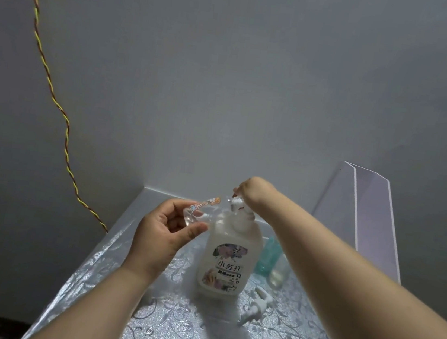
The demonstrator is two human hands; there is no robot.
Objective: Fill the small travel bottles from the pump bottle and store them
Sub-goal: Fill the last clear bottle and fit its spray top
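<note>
1. In the head view, my left grip (163,232) is up off the tabletop (194,336), just left of the pump bottle (228,264). Its thumb and fingers pinch a small clear travel bottle (195,215).
2. The travel bottle is tilted, with its open end pointing up and to the right, close to the spout of the pump head (236,203). I cannot tell whether the two touch.
3. My right grip (254,193) comes in from the right, its fingers curled down over the pump head. The back of the hand hides most of the fingertips, so I cannot tell how hard they press.
4. The pump bottle is whitish with a flowered label. It stands upright about midway across the tabletop, which has a silvery cover with a leaf pattern.
5. Just right of the pump bottle and slightly farther back, a teal small bottle (269,256) stands upright. Right beside it is a clear small bottle (279,275) with pale yellowish liquid low inside. My right forearm crosses in front of their tops.
6. Nearer to me, to the right of the pump bottle's base, white pump caps (258,305) lie on their sides on the tabletop.
7. At the far right, a clear plastic stand (364,216) rises by the wall.
8. On the left, a twisted yellow-and-red cord (45,66) runs down the wall to the tabletop's left edge.
</note>
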